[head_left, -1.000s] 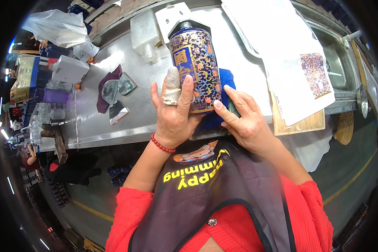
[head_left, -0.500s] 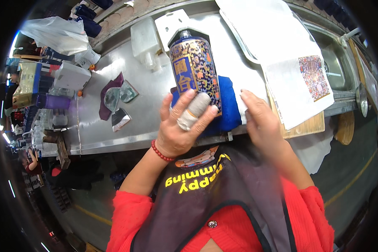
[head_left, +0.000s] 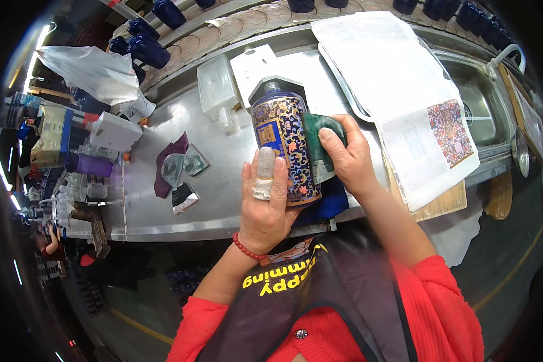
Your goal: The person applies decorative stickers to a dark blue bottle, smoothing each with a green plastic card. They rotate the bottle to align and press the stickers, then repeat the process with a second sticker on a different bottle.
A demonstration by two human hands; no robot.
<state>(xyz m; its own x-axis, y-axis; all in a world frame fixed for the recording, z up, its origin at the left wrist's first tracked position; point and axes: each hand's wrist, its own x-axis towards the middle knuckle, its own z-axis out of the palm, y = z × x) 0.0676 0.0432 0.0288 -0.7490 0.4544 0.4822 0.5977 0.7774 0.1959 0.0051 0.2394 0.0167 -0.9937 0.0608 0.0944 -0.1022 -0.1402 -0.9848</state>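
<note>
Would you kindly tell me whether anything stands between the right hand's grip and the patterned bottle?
Yes: the flat green piece, held in the right hand's grip, lies between it and the patterned bottle, at the bottle's right side.

Two hands (head_left: pixel 262 211) (head_left: pixel 355 158), one patterned bottle (head_left: pixel 292 133), one held green piece (head_left: pixel 315 142), one bead bracelet (head_left: pixel 246 250)

Glossy patterned bottle (head_left: pixel 294 142), smooth shiny metal counter (head_left: pixel 220 187), matt paper sheets (head_left: pixel 377 66), wooden board (head_left: pixel 445 204), green plate (head_left: pixel 315 143) seemingly plastic
</note>
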